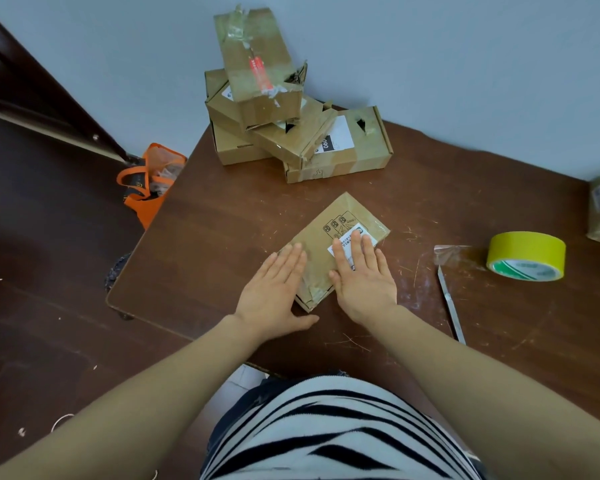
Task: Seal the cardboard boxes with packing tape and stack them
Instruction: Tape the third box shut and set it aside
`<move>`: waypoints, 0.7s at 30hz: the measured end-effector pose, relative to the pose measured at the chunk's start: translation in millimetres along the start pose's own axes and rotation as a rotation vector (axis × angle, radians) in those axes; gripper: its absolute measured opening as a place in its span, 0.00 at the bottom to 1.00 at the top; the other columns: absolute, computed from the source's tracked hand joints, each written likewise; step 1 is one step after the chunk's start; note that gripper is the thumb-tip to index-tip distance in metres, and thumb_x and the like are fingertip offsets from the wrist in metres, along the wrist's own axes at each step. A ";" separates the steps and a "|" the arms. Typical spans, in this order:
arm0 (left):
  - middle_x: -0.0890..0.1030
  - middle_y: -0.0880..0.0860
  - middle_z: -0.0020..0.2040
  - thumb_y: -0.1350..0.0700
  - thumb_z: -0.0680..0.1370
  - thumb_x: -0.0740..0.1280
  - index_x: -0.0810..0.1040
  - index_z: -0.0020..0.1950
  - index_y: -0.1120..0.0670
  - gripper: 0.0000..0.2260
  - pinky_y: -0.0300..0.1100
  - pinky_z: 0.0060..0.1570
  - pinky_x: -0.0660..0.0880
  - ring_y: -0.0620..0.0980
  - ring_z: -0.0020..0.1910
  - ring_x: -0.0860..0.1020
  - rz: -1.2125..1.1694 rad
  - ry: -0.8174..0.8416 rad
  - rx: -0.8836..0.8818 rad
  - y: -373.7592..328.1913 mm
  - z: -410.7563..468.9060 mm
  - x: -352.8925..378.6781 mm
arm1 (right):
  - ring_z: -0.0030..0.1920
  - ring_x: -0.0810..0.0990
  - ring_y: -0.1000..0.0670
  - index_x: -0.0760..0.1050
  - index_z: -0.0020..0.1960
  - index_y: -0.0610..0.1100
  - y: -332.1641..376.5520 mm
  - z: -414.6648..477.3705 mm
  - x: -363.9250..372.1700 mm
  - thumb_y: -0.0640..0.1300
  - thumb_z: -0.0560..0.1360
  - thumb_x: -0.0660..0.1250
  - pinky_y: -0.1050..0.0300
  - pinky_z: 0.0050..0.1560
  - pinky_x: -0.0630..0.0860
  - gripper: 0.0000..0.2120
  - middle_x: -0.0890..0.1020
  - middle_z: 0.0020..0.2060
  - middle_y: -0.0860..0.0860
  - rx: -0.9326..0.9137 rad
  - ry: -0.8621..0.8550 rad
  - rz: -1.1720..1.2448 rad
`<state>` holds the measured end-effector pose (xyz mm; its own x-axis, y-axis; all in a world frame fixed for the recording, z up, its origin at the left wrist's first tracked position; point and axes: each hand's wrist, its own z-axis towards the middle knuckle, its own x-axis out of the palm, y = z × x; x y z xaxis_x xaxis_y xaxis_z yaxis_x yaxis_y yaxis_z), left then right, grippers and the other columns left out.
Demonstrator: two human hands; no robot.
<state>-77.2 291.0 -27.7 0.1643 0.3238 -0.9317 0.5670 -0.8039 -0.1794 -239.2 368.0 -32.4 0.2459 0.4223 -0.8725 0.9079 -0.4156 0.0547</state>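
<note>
The left hand [274, 289] and right hand [362, 275] lay flat, fingers straight, on the box [340, 220]. Its long axis ran 7 to 1 o'clock. The stack [291, 126] stood at 12 o'clock.

both hands [278, 289] [364, 282] flat — fingers straight

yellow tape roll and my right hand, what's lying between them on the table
In the head view, a clear tape scrap and a thin metal strip lie on the table between the right hand and the yellow tape roll.

Table [222, 237] bears stacked boxes [340, 157], flat box [329, 233], tape roll [527, 254], blade [451, 306]
</note>
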 end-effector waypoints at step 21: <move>0.75 0.60 0.65 0.48 0.80 0.59 0.73 0.69 0.60 0.22 0.52 0.64 0.65 0.62 0.67 0.70 -0.325 -0.432 -0.343 5.9 5.9 14.8 | 0.74 0.29 0.44 0.30 0.76 0.50 1.0 0.4 -1.2 0.55 0.82 0.38 0.47 0.75 0.35 0.27 0.31 0.75 0.43 0.004 0.028 -0.002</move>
<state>-76.1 288.1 -44.3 -0.3590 0.2362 -0.9029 0.7710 -0.4702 -0.4295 -238.7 366.7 -31.4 0.2539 0.4456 -0.8585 0.9070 -0.4180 0.0513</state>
